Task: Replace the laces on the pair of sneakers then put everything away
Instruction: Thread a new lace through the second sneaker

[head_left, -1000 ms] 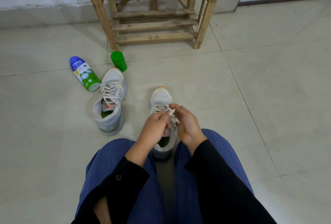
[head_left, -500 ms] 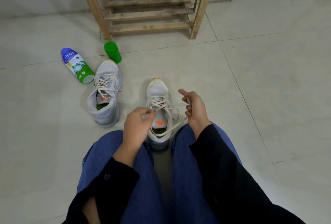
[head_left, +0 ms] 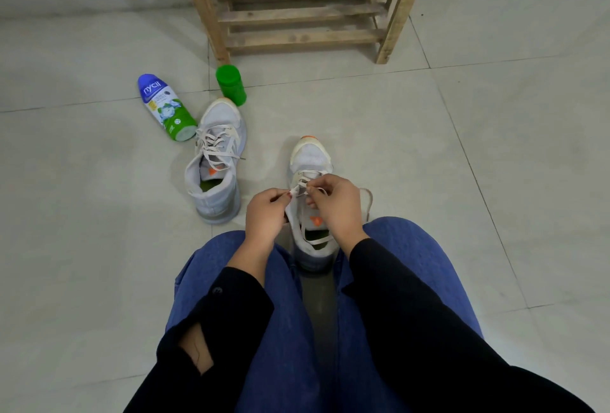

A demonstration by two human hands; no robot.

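One sneaker [head_left: 313,161] on floor [head_left: 462,181] betw. knees [head_left: 392,237], toe pointing away. L hand [head_left: 265,214] & R hand [head_left: 338,207] over it, each pinching lace [head_left: 299,188] at mid eyelets, fingertips nearly touching. 2nd sneaker [head_left: 216,169] laced, off to the left, just beside lying bottle [head_left: 165,108] & green jar [head_left: 231,85]. Wooden rack [head_left: 297,16] behind.

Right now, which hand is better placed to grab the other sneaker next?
Left, probably. The second sneaker sits nearer the left hand; the right hand would have to cross over the sneaker between the knees. Both hands currently pinch its lace.
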